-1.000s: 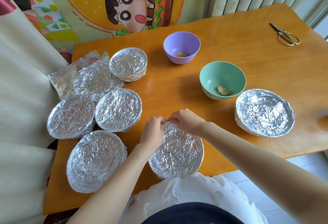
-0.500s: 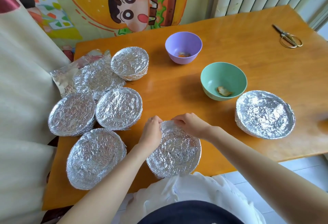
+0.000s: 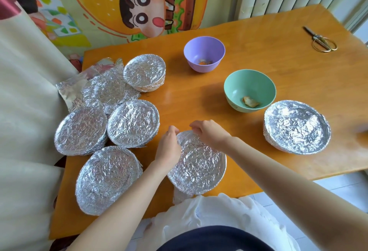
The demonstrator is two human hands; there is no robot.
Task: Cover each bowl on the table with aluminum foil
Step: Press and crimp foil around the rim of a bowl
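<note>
A foil-covered bowl (image 3: 199,167) sits at the table's near edge, right in front of me. My left hand (image 3: 168,147) curls over its left rim and my right hand (image 3: 209,134) pinches the foil at its far rim. Several other foil-covered bowls stand around: one at the near left (image 3: 107,179), two side by side beyond it (image 3: 80,130) (image 3: 133,123), one further back (image 3: 144,71), and one on the right (image 3: 296,126). A purple bowl (image 3: 204,53) and a green bowl (image 3: 250,89) stand uncovered, each with a scrap of food inside.
Loose crumpled foil sheets (image 3: 95,89) lie at the table's left edge. Scissors (image 3: 322,40) rest at the far right of the orange wooden table (image 3: 278,61). A cream cloth (image 3: 23,111) hangs to the left; a cartoon wall poster stands behind.
Both hands have spread slightly apart along the bowl's far rim; the right hand shifted right while the left slid down the left side. The bowls have not moved.
</note>
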